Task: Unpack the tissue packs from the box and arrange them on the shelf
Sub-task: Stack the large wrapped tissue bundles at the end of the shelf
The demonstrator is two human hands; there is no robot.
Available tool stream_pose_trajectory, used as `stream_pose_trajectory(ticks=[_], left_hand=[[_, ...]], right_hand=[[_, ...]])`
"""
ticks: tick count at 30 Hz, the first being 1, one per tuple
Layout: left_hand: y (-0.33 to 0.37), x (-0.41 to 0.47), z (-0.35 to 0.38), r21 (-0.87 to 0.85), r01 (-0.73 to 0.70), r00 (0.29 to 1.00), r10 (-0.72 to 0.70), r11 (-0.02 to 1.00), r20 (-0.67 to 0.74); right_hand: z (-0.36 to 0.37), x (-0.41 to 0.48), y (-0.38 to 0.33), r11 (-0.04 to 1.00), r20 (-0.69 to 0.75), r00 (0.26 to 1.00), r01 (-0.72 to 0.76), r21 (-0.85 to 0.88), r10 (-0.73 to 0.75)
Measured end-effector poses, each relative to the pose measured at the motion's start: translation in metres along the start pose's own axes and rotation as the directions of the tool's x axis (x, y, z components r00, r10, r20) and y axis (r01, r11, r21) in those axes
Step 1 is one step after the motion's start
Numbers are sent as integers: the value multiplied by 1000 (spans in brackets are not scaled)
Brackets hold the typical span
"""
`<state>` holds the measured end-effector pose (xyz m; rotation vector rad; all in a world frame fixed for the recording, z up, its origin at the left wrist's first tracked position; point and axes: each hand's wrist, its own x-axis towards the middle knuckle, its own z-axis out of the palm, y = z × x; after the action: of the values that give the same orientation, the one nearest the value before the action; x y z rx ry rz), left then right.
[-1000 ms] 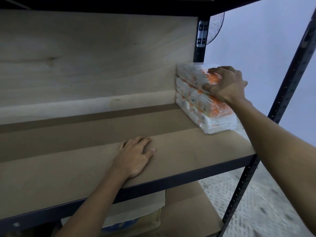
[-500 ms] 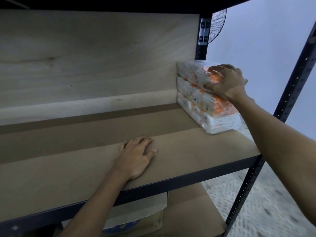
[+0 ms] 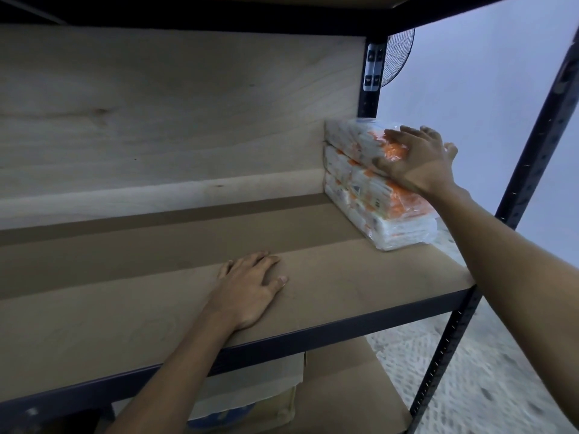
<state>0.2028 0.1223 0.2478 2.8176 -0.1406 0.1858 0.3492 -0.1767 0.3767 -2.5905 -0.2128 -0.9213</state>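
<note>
Fingers of right hand now lie spread and fairly straight across top tissue pack. Half a second back they were curled over its near end. Grip looks let go, and the hand only rests on the wrap. Stack of tissue packs, three high, sits under and left of those fingers, pushed to the far right end of shelf against the back panel.

Left hand is unchanged: palm down, fingers relaxed and flat on bare board, holding nothing, well apart from stack.

Judgement: this pack is placed and the next must come from the box.

Right palm hides the top pack's near end, and the fingertips are blurred. Cardboard below the shelf is cut off by the shelf edge. It may be the box, contents unseen.
</note>
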Motion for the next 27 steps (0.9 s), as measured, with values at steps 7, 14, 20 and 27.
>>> stream_pose_trajectory(ticks=[7,14,20,27], left_hand=[[0,1,0,-4,-3,1000,3,1000,3],[2,-2,-2,-17,-5,1000,5,1000,-7],[4,-4,-7,-33,-8,1000,8,999,4],[4,-36,-16,-66,-55,998,53,996,-35]], right_hand=[[-9,-11,-1,998,-45,998,36,48,-34],[-13,-25,-2,996,-38,997,69,64,-67],[-19,-40,-12,995,-16,995,95,38,-95],[-19,-93,-46,982,5,986,167,92,-168]])
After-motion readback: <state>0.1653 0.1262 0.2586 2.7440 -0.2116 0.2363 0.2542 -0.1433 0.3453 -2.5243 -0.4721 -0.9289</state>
